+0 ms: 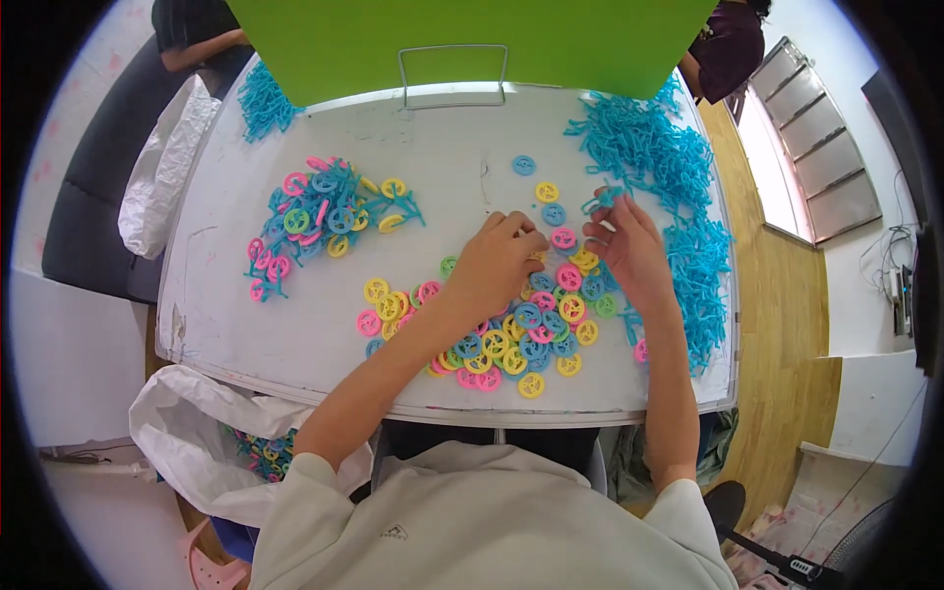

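My left hand (495,260) is closed, its fingertips bent over the pile of small plastic wheels (495,344), with a bit of a yellow wheel (537,258) showing at them. Off to the right, my right hand (634,246) pinches a small blue plastic frame piece (607,198) between thumb and forefinger, raised above the table. The wheels are spoked rings in pink, yellow, blue and green, heaped loosely below and between both hands. Beyond my hands a few single wheels lie in a line, among them a blue wheel (523,165).
A heap of blue frame pieces (693,285) runs along the table's right edge. Blue pieces with wheels attached form another heap (320,211) at left. A green panel (472,39) rises at the far side, with people beyond it. A white sack (187,423) of coloured parts stands at lower left.
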A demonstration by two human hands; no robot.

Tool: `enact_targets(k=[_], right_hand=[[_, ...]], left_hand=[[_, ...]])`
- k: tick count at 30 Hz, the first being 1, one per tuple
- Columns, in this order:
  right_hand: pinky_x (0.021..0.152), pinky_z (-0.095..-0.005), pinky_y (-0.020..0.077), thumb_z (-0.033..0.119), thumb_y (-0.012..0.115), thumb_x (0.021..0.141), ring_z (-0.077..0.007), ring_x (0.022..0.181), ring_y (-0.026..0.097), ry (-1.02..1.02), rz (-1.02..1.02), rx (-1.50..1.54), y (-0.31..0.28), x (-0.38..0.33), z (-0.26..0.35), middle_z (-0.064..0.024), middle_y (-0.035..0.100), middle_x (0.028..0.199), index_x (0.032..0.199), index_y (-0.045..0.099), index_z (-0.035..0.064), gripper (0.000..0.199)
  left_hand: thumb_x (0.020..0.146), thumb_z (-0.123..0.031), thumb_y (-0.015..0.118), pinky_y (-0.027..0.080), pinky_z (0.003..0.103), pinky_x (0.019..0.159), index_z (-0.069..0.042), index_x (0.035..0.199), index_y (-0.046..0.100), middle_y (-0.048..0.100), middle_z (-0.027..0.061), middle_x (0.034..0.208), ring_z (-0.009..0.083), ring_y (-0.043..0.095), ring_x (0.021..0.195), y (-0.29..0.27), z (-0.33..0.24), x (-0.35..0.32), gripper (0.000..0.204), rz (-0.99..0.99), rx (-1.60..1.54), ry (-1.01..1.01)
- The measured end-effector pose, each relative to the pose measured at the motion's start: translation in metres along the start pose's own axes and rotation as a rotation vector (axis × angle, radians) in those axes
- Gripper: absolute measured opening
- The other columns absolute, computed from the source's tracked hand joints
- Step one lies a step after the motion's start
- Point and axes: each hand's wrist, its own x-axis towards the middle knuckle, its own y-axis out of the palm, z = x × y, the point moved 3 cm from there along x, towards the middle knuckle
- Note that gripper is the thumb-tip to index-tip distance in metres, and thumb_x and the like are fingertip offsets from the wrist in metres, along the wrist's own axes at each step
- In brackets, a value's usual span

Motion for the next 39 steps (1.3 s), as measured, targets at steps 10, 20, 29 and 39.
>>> enact_targets(k=[10, 20, 29, 39], right_hand=[[0.064, -0.0269, 0.0486, 0.031, 0.047, 0.1, -0.0133, 0.074, 0.056, 0.273, 0.182, 0.36, 0.022, -0.007, -0.006, -0.0017, 0.057, 0.086, 0.113, 0.054, 0.0082, 0.027], [0.068, -0.025, 0.0448, 0.026, 0.046, 0.101, -0.009, 0.084, 0.053, -0.12, 0.32, -0.105, 0.029, -0.012, -0.005, -0.0012, 0.056, 0.092, 0.11, 0.054, 0.0058, 0.024], [0.069, -0.0208, 0.0463, 0.007, 0.055, 0.094, -0.008, 0.082, 0.058, -0.121, 0.196, -0.298, 0.032, -0.011, -0.006, -0.002, 0.059, 0.092, 0.108, 0.055, 0.0028, 0.015], [0.069, -0.0212, 0.0474, 0.0, 0.058, 0.09, -0.0073, 0.079, 0.058, -0.323, 0.233, -0.604, 0.031, -0.008, -0.018, -0.0038, 0.062, 0.092, 0.109, 0.059, 0.0008, 0.019]], left_hand=[[0.087, -0.016, 0.066, 0.051, 0.027, 0.069, -0.003, 0.102, 0.063, 0.062, 0.0051, 0.09, 0.0147, 0.062, 0.078, -0.034, 0.016, 0.002, 0.02, -0.057, -0.722, -0.636], [0.093, -0.024, 0.061, 0.052, 0.025, 0.07, -0.001, 0.104, 0.059, 0.061, 0.0041, 0.096, 0.0116, 0.062, 0.084, -0.039, 0.012, 0.003, 0.025, -0.064, -1.047, -0.728], [0.094, -0.026, 0.06, 0.051, 0.024, 0.072, -0.004, 0.108, 0.059, 0.062, 0.0021, 0.098, 0.012, 0.062, 0.09, -0.039, 0.009, 0.002, 0.026, -0.054, -1.082, -0.689], [0.094, -0.026, 0.059, 0.055, 0.03, 0.083, -0.001, 0.11, 0.059, 0.062, 0.0054, 0.101, 0.0157, 0.063, 0.094, -0.032, 0.006, 0.002, 0.029, -0.072, -1.112, -0.652]])
